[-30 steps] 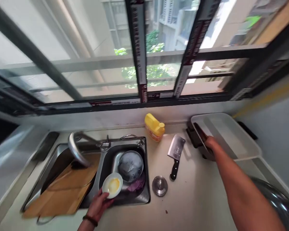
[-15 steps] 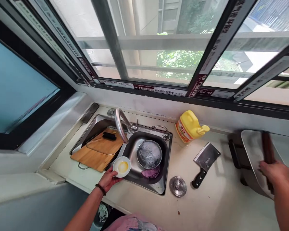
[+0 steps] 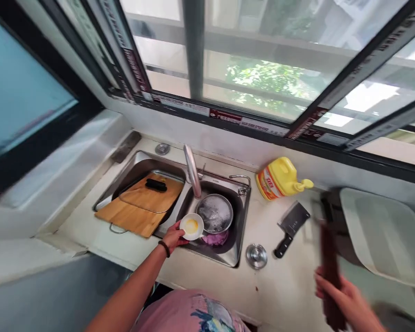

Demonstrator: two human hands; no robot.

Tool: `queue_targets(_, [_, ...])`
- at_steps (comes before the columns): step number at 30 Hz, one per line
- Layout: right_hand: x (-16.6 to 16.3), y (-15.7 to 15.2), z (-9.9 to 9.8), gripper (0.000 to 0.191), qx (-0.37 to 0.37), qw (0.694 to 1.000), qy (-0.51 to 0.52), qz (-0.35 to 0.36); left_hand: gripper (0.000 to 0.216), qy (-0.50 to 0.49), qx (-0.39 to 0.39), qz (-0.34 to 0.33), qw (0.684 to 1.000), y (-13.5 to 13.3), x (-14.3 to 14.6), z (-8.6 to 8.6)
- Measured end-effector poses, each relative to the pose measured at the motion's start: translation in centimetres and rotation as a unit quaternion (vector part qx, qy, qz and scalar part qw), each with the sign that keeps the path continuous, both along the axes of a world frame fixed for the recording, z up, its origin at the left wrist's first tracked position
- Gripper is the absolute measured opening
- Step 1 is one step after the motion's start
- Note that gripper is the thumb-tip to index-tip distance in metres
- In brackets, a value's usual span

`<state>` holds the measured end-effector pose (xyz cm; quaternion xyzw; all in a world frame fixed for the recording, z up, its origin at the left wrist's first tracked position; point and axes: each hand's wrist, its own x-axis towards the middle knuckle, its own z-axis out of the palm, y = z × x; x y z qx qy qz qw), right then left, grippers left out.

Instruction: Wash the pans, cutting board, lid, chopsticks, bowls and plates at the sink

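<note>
My left hand (image 3: pixel 175 236) grips the rim of a small white bowl (image 3: pixel 191 226), which has something yellow in its bottom. The bowl is over the front of the right sink basin, beside a round metal pot (image 3: pixel 215 213) of sudsy water. Under the pot's front edge lies a purple cloth (image 3: pixel 216 238). On the right, my right hand (image 3: pixel 342 293) is closed around a long dark reddish-brown object (image 3: pixel 328 258), held above the counter. Motion blur hides what kind of thing it is.
A cutting board (image 3: pixel 148 205) lies across the left basin, below the faucet (image 3: pixel 192 171). On the counter are a yellow detergent jug (image 3: pixel 280 179), a cleaver (image 3: pixel 292 226), a metal drain strainer (image 3: pixel 256 256) and a large pale-lidded container (image 3: pixel 383 235). The window (image 3: pixel 256 92) stands behind.
My right hand has brought the dark brown object left and nearer, away from the large container. My left hand has carried the bowl slightly right, closer to the pot. The view has shifted.
</note>
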<state>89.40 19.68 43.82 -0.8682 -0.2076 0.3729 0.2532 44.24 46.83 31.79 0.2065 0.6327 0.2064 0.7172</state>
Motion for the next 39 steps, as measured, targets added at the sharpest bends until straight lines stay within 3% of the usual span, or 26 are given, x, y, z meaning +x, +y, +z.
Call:
queue_targets(3, [-6.1, -2.2, -2.4, 0.04, 0.029, 0.999, 0.027, -0.014, 0.07, -0.013, 0.0, -0.023, 1.0, 0.8, -0.5, -0.1])
queue_targets(6, [-9.7, -4.4, -4.8, 0.036, 0.062, 0.998, 0.002, -0.014, 0.063, -0.014, -0.008, -0.043, 0.999, 1.8, -1.2, 0.0])
queue_targets(12, [-15.5, -10.4, -6.7, 0.031, 0.038, 0.996, -0.013, -0.078, 0.055, -0.002, -0.021, -0.074, 0.997, 3.6, -1.7, 0.4])
queue_targets(16, [-21.0, -14.4, -7.5, 0.03, -0.01, 0.98, -0.119, -0.158, 0.051, 0.012, -0.039, -0.102, 0.994, 4.4, -1.5, 0.4])
queue_targets(19, [-24.2, -17.3, -8.0, 0.021, -0.049, 0.957, -0.228, -0.17, 0.051, 0.031, -0.05, -0.152, 0.987, 5.1, -1.1, 0.3])
queue_targets(23, [-26.1, -21.5, -8.5, 0.02, -0.072, 0.948, -0.285, -0.125, 0.054, 0.056, -0.057, -0.211, 0.974, 5.9, -0.3, 0.0])
queue_targets(28, [-27.3, -26.8, -10.3, 0.019, -0.082, 0.963, -0.243, -0.078, 0.056, 0.066, -0.05, -0.25, 0.965, 6.5, 0.9, -0.3])
queue_targets(33, [-28.3, -30.8, -11.8, 0.023, -0.095, 0.965, -0.22, -0.106, 0.055, 0.05, -0.035, -0.257, 0.964, 6.4, 1.5, 0.1])
queue_targets(39, [-28.0, -32.6, -11.9, 0.024, -0.101, 0.966, -0.189, -0.145, 0.056, 0.048, -0.036, -0.257, 0.964, 6.1, 0.9, 0.8])
